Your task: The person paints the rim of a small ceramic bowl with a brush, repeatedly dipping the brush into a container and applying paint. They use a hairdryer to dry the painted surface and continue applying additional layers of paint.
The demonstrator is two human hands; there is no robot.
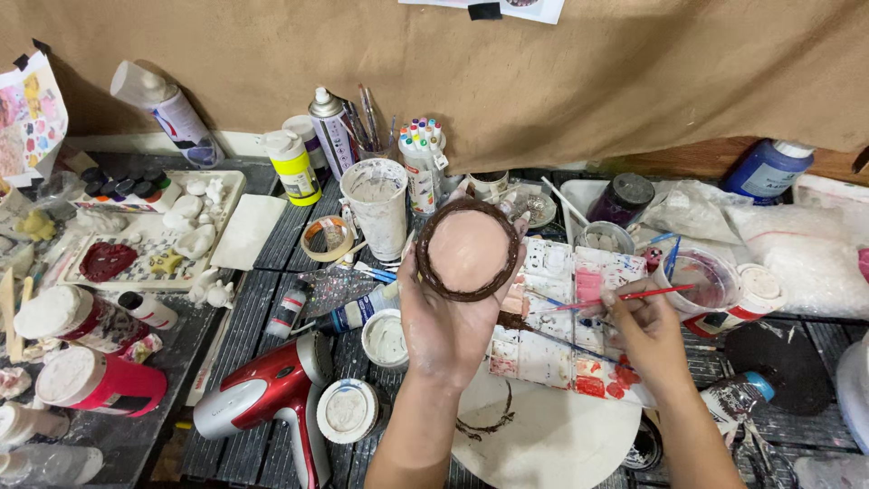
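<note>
Nearest you, a round white board (pixel 543 439) with a brown ring smear lies on the dark slatted desk (pixel 262 281), just under your forearms. Your left hand (pixel 444 317) is raised above it, fingers curled up and clamped around a round pink disc with a dark brown rim (pixel 468 249), its face turned towards you. Your right hand (pixel 647 330) is pinched shut on a thin red-handled brush (pixel 625 296), whose tip points left over the paint-stained white palette (pixel 566 317) lying between your hands. A clear cup of pinkish water (pixel 701 281) stands just beyond your right hand. To the left, a red and silver hair dryer (pixel 272 394) rests near a small open white jar (pixel 386 340)
</note>
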